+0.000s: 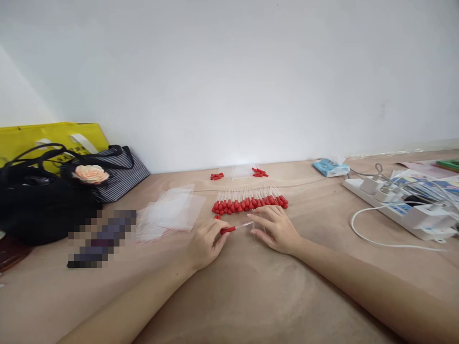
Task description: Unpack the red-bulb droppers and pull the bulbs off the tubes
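My left hand (207, 241) pinches the red bulb end of a clear dropper (236, 227) that lies across between my hands. My right hand (275, 228) holds the dropper's clear tube end with curled fingers, resting on the beige table cover (251, 296). Just beyond my hands lies a row of several droppers with red bulbs (249, 203). Farther back are loose red bulbs (217, 176), more red bulbs (259, 172) and a bundle of clear tubes (241, 171).
Clear zip bags (171, 215) lie left of my hands. A black bag (39, 205), a striped bag with a flower (107, 174) and a yellow bag (53, 136) sit at far left. A white power strip with plugs and cable (398, 210) and a tissue pack (330, 167) are at right.
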`<state>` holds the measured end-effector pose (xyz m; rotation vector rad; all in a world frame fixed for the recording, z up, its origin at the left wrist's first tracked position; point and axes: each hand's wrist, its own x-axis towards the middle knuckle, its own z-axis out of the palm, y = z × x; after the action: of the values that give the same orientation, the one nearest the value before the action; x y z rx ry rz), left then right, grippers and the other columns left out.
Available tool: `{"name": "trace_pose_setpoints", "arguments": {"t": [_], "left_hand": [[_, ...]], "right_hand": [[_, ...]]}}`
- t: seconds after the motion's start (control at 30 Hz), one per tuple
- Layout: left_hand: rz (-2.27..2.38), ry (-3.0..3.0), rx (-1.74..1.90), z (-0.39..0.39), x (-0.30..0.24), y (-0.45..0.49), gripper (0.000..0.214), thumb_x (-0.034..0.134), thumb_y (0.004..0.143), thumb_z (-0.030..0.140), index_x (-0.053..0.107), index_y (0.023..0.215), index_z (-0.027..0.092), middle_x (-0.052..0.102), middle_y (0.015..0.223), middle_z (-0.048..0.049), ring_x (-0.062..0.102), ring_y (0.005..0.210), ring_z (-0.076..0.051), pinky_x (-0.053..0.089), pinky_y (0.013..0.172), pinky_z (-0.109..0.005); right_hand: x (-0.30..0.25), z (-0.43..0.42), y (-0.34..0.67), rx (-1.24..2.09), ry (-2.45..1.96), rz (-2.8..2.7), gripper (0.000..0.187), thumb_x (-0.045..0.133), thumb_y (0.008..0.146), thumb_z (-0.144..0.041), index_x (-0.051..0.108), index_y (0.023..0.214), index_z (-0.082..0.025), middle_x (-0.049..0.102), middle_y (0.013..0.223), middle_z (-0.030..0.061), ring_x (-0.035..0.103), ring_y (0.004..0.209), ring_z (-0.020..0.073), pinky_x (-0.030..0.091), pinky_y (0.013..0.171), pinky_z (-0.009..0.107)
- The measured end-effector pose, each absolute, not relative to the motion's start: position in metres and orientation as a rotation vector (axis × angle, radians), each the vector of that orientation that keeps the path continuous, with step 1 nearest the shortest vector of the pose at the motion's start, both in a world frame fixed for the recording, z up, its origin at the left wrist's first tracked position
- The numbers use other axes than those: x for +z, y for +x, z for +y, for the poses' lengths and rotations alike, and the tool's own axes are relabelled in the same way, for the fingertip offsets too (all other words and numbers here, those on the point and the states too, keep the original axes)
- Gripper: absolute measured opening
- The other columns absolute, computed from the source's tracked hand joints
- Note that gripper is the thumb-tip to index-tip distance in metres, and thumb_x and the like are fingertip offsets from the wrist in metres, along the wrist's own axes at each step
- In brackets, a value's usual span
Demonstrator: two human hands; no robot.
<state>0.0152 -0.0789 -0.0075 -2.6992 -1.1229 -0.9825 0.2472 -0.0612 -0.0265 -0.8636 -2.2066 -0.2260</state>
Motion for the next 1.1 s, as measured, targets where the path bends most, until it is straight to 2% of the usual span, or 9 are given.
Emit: {"name": "trace_pose_setpoints", "arguments": {"t": [0.2,0.37,0.43,0.53,0.7,0.9,1.1], "left_hand": [[-0.972,-2.808,-1.08,-0.076,-0.009,0.028,0.009,0.045,0.082,0.017,0.053,0.087,0.018,0.06,0.08,-0.0031,0.054,0.077,-0.014,0.045,0.074,-0.029],[-1.0,-2.818,-1.035,-0.073,-0.011,0.027,0.021,0.049,0.081,0.023,0.054,0.1,0.016,0.059,0.097,-0.0074,0.053,0.091,-0.017,0.043,0.083,-0.033],[-0.976,-2.811,-1.014,-0.072,-0.011,0.026,0.018,0.049,0.082,0.025,0.057,0.096,0.017,0.06,0.097,-0.007,0.052,0.093,-0.018,0.042,0.084,-0.035],[-0.949,-2.784,-1.021,-0.072,-0.012,0.026,0.014,0.047,0.083,0.025,0.06,0.083,0.018,0.064,0.085,-0.0038,0.055,0.085,-0.017,0.043,0.08,-0.035],[-0.928,-2.738,-1.03,-0.078,-0.012,0.026,0.012,0.05,0.082,0.025,0.059,0.078,0.018,0.065,0.074,-0.0014,0.056,0.077,-0.016,0.042,0.076,-0.034],[-0.996,-2.666,-1.078,-0.078,-0.011,0.003,0.012,0.048,0.082,0.021,0.059,0.077,0.018,0.064,0.075,-0.002,0.057,0.076,-0.015,0.044,0.073,-0.031],[-1.316,-2.511,-1.147,-0.076,-0.011,-0.016,0.017,0.046,0.082,0.024,0.06,0.09,0.019,0.056,0.085,-0.0042,0.055,0.074,-0.012,0.047,0.064,-0.024]], "right_hand": [[-0.025,-0.06,0.242,-0.225,-0.778,-2.261,0.019,0.048,0.083,-0.032,0.061,0.095,-0.025,0.061,0.078,0.0006,0.049,0.082,0.015,0.029,0.084,0.037],[-0.024,-0.063,0.236,-0.239,-0.707,-2.249,0.019,0.046,0.084,-0.027,0.063,0.089,-0.022,0.056,0.063,-0.0005,0.045,0.072,0.0128,0.03,0.082,0.034],[-0.024,-0.064,0.234,-0.251,-0.68,-2.246,0.019,0.046,0.084,-0.027,0.063,0.089,-0.021,0.055,0.061,-0.0005,0.044,0.069,0.0125,0.03,0.081,0.033],[-0.022,-0.067,0.233,-0.262,-0.648,-2.239,0.019,0.045,0.084,-0.026,0.063,0.084,-0.021,0.052,0.056,-0.0011,0.042,0.065,0.0121,0.03,0.08,0.033],[-0.02,-0.07,0.231,-0.268,-0.607,-2.237,0.018,0.045,0.083,-0.024,0.062,0.078,-0.019,0.051,0.055,-0.0014,0.041,0.063,0.0116,0.03,0.08,0.033],[-0.025,-0.065,0.249,-0.229,-0.708,-2.222,0.021,0.043,0.083,-0.022,0.062,0.078,-0.019,0.051,0.054,-0.0007,0.042,0.063,0.0121,0.031,0.076,0.032],[-0.03,-0.062,0.254,-0.174,-0.917,-2.13,0.02,0.047,0.081,-0.022,0.062,0.094,-0.023,0.057,0.063,0.0002,0.046,0.065,0.0129,0.03,0.071,0.031]]}}
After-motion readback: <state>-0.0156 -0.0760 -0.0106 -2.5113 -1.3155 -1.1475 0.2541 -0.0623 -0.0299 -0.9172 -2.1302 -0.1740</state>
